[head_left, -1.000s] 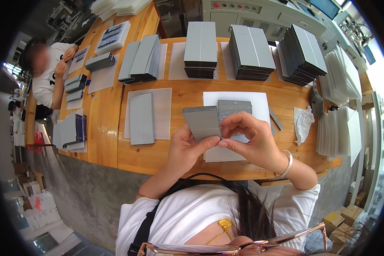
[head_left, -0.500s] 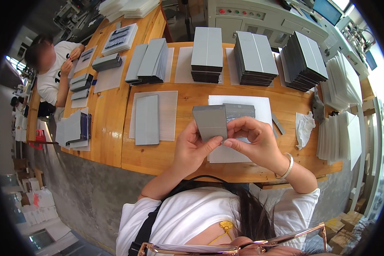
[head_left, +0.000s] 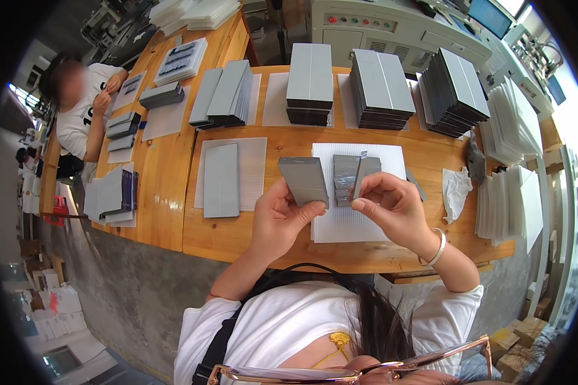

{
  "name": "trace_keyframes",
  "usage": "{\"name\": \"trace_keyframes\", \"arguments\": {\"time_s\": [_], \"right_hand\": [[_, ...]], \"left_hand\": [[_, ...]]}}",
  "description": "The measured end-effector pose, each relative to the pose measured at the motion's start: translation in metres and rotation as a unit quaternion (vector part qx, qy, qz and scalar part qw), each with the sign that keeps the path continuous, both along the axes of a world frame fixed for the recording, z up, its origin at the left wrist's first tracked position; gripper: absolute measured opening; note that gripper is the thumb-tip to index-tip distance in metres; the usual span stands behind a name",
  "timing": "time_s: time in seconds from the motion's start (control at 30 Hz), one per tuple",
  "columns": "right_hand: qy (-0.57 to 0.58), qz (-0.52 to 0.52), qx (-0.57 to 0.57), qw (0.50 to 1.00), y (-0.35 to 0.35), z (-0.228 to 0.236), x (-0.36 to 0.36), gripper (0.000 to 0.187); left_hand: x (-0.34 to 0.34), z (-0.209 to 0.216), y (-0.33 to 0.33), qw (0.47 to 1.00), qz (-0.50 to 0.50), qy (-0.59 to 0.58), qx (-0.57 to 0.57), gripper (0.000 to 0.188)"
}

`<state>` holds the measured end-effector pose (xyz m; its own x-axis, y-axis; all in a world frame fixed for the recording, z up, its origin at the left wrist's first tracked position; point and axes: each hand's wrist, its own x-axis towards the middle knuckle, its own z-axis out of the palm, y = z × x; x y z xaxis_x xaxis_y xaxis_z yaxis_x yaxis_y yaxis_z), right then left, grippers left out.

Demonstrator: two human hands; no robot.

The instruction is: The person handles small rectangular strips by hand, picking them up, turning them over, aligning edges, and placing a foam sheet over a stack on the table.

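a wooden table [head_left: 282, 138] carries a white ribbed sheet [head_left: 327, 224] with a pile of grey pieces [head_left: 343, 176] on it. the left hand [head_left: 282, 218] grips a grey block [head_left: 304, 179] near the sheet's left edge; the right hand [head_left: 395, 206] pinches a thin grey strip [head_left: 361, 176], seen edge-on, above the pile.

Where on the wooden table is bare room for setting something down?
Bare wood lies between the near-left plates and the ribbed sheet under the grey panel. A narrower patch, partly beneath the left hand, separates that sheet from the white central sheet. Grey stacks crowd the back.
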<state>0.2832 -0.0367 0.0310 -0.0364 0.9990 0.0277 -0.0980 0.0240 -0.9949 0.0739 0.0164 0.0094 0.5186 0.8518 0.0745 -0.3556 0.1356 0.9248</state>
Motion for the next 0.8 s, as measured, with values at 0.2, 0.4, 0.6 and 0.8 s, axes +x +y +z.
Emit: {"name": "trace_keyframes", "arguments": {"time_s": [0.2, 0.4, 0.6, 0.8], "right_hand": [[-0.446, 0.068, 0.138, 0.882, -0.008, 0.046, 0.025, 0.019], [-0.561, 0.084, 0.118, 0.815, -0.015, 0.04, 0.031, 0.012], [-0.544, 0.044, 0.108, 0.831, -0.008, 0.04, 0.029, 0.02], [-0.492, 0.037, 0.124, 0.861, -0.003, 0.02, 0.009, 0.029]], "left_hand": [[-0.01, -0.002, 0.002, 0.999, 0.05, 0.015, 0.0, 0.034], [-0.004, -0.009, 0.007, 0.999, 0.039, 0.022, -0.008, 0.033], [0.006, -0.009, 0.013, 0.999, 0.029, 0.024, -0.009, 0.034], [0.004, -0.022, 0.002, 0.998, 0.043, 0.036, 0.009, 0.036]]}}
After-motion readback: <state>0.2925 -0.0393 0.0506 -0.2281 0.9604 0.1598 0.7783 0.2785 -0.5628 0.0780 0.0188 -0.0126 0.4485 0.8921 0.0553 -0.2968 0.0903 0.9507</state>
